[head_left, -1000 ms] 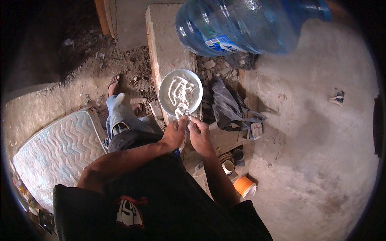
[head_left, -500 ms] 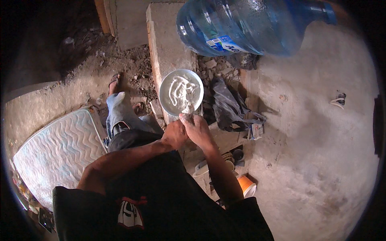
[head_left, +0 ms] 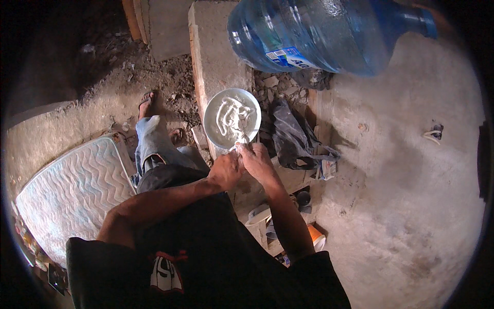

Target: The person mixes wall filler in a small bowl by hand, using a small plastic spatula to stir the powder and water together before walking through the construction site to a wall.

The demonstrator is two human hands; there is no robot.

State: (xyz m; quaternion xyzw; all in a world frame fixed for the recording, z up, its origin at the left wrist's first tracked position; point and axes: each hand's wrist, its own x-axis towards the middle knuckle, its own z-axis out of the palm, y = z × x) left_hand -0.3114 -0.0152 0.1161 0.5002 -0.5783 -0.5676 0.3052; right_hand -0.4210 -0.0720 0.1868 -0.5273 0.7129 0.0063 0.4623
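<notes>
A round pale bowl (head_left: 209,135) holds white powder and a white rope-like strand (head_left: 222,116) that looks like dough, lying in curves. At its near rim, my two hands meet. My right hand (head_left: 257,162) pinches the end of a whitish, powdery piece (head_left: 242,139) that reaches over the rim into the bowl. Close against it on the left, my left hand (head_left: 226,171) is closed, knuckles up. Whatever lies between its fingers is hidden. White powder coats the fingertips of my right hand.
The bowl rests on a concrete ledge (head_left: 218,56). A big blue water bottle (head_left: 319,36) lies beyond it, on the right. Near the ledge hangs a black plastic bag (head_left: 290,131). To the left are a quilted mattress (head_left: 77,190) and rubble (head_left: 175,82); an orange container (head_left: 316,237) stands lower right.
My right hand has shifted slightly right, its fingers bending more. My left hand has moved a little to the right. The strand in the bowl looks the same.
</notes>
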